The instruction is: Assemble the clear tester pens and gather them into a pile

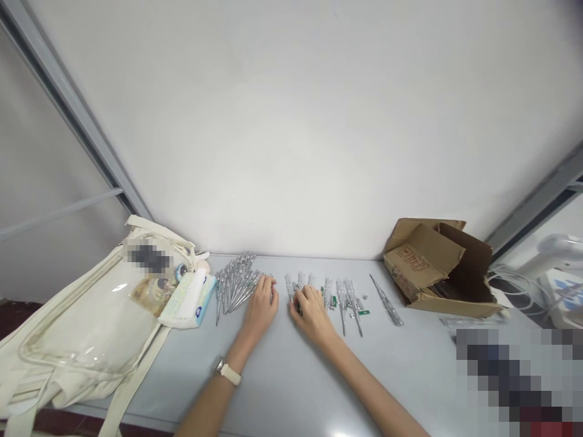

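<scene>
Along the far edge of the table [291,382], the pile of screwdrivers [235,280] is touched by the left hand [260,305], fingers flat and together, and the row of screwdrivers [342,294] by the curled right hand [313,311], whose grip cannot be told, so the small loose parts [361,305] could be scattered by a careless sweep.

left hand [261,303] flat, right hand [311,311] seemingly curled, palms down

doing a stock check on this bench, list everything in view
screwdriver pile: many, clear handles, left of centre near the wall
screwdriver row: several, clear with green bits, centre
lone screwdriver: one, clear, right of the row
cardboard box: one, brown, open, right
tote bag: one, cream, left edge
tissue pack: one, white and blue, against the bag
table: one, grey
wristwatch: one, pale strap, left wrist
left hand: bare, on the pile
right hand: bare, on the row's left end
</scene>
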The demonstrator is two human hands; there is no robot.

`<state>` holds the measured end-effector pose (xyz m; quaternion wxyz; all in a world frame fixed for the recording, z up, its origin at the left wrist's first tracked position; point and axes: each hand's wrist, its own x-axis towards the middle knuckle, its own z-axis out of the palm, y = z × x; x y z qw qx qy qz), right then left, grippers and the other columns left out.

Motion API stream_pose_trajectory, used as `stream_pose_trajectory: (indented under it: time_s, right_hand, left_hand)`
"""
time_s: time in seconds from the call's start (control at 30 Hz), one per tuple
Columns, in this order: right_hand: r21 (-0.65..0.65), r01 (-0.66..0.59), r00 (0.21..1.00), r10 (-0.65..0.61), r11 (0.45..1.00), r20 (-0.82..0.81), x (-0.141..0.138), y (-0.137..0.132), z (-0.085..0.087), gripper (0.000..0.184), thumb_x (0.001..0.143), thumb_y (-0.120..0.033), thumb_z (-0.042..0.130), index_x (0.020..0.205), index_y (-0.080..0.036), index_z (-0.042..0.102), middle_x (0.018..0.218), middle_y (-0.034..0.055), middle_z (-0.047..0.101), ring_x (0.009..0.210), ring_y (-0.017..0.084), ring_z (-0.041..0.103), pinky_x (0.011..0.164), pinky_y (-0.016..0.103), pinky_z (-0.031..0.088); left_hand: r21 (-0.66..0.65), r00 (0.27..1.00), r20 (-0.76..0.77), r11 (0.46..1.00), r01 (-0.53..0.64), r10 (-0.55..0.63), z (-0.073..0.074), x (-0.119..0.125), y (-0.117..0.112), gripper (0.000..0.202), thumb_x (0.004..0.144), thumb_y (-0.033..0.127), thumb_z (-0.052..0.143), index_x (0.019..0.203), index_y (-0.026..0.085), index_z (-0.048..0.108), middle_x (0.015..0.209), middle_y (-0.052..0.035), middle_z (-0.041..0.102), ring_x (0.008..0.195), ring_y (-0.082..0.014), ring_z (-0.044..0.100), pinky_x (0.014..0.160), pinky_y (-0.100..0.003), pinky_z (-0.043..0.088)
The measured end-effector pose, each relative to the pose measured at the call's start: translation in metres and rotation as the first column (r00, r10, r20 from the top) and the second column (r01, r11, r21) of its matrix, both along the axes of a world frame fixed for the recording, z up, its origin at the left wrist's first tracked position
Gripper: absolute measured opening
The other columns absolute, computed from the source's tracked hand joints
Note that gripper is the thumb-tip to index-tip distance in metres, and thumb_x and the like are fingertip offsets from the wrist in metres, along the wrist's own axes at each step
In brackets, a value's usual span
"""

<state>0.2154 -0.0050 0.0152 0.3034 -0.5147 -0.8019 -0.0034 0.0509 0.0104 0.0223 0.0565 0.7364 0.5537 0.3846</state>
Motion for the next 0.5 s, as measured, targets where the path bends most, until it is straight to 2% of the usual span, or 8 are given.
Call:
stream_pose_trajectory:
  time_s: [0.13, 0.27, 0.37, 0.5]
  right_hand:
    - [-0.028, -0.081, 0.996, 0.079, 0.996, -0.043, -0.006, -0.011, 0.0, 0.009, 0.087, -0.018, 0.053, 0.078, -0.02, 0.05, 0.085, 0.0047, 0.052, 0.083, 0.022, 0.049, 0.075, 0.035, 0.039]
    - [-0.035, -0.174, 0.98, 0.17, 0.984, -0.106, -0.008, -0.016, 0.0, 0.01, 0.089, -0.018, 0.051, 0.079, -0.021, 0.049, 0.085, 0.0032, 0.052, 0.083, 0.02, 0.049, 0.077, 0.034, 0.038]
    - [-0.011, -0.141, 0.977, 0.137, 0.99, -0.165, -0.002, -0.011, -0.001, 0.015, 0.094, -0.019, 0.044, 0.079, -0.02, 0.049, 0.082, 0.0023, 0.051, 0.081, 0.019, 0.048, 0.077, 0.033, 0.037]
    - [0.029, -0.042, 0.98, 0.047, 0.999, -0.193, 0.009, 0.001, -0.004, 0.022, 0.095, -0.021, 0.041, 0.075, -0.02, 0.05, 0.078, 0.0021, 0.049, 0.078, 0.018, 0.046, 0.076, 0.033, 0.035]
  left_hand:
    - [-0.169, 0.999, 0.032, 0.985, -0.02, 0.026, 0.001, 0.009, 0.004, 0.014, 0.096, 0.028, 0.036, 0.095, 0.021, 0.048, 0.081, -0.0025, 0.06, 0.075, -0.0189, 0.061, 0.069, -0.03, 0.044]
    - [-0.311, 0.987, -0.093, 0.938, -0.154, 0.131, 0.007, 0.016, 0.016, 0.019, 0.094, 0.038, 0.042, 0.098, 0.02, 0.047, 0.072, -0.0024, 0.061, 0.069, -0.0217, 0.062, 0.061, -0.029, 0.039]
    - [-0.317, 0.964, -0.202, 0.92, -0.232, 0.174, 0.006, 0.02, 0.019, 0.019, 0.091, 0.037, 0.046, 0.095, 0.019, 0.047, 0.077, -0.0052, 0.062, 0.071, -0.0226, 0.063, 0.06, -0.029, 0.037]
    - [-0.243, 0.965, -0.217, 0.949, -0.198, 0.146, -0.002, 0.021, 0.013, 0.014, 0.086, 0.034, 0.049, 0.081, 0.021, 0.046, 0.082, -0.0042, 0.06, 0.076, -0.0208, 0.061, 0.064, -0.028, 0.037]
